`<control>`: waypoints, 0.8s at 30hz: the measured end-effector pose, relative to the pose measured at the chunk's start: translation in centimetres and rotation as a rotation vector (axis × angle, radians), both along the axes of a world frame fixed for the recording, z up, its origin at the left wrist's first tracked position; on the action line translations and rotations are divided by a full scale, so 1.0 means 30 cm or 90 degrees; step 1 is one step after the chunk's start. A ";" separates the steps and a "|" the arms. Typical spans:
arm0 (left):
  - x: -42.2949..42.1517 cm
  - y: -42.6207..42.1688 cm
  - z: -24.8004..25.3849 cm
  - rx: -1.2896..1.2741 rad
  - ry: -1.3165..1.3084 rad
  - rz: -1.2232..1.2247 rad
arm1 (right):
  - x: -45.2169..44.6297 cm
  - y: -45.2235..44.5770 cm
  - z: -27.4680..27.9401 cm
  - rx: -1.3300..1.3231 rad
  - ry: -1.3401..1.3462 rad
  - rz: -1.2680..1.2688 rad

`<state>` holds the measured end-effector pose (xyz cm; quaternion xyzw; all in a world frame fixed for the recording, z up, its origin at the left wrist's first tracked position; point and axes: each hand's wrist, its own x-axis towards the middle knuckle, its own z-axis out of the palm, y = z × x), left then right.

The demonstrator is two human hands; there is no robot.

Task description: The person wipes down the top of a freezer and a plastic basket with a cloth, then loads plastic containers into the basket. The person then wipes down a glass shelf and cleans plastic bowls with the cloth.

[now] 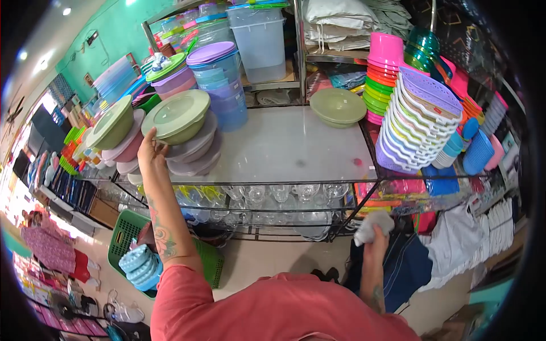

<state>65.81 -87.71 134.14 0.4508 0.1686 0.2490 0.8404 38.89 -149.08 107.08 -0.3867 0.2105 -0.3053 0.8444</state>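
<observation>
My left hand (152, 149) reaches to the front left rim of a green lidded bowl (177, 116), its fingers closed on the edge. That bowl tops a stack of paler lidded bowls (193, 149) on the shelf. Crumpled in my right hand (375, 241) is a white cloth (372, 225), held low in front of the shelf's right front corner. A second green lidded bowl (338, 107) sits alone toward the shelf's back right. Left of my left hand, another green bowl (112, 122) rests on a pinkish one (129, 139).
Stacked perforated baskets (418, 122) stand right of the glass shelf (284, 148), whose front has a black metal frame. Blue tubs (219, 85) and a clear bin (259, 45) rise behind. Glassware (278, 193) fills the level below. A green crate (122, 236) stands on the floor.
</observation>
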 end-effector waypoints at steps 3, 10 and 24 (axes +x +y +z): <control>-0.049 0.026 0.075 -0.083 -0.028 -0.147 | 0.066 0.223 0.118 0.005 -0.053 0.091; -0.419 -0.007 0.109 -0.155 -0.296 -0.343 | 0.118 0.588 0.626 -0.084 -0.175 0.066; -0.753 -0.485 -0.474 -0.026 -0.095 -0.446 | -0.022 1.044 0.673 -1.056 -0.243 0.154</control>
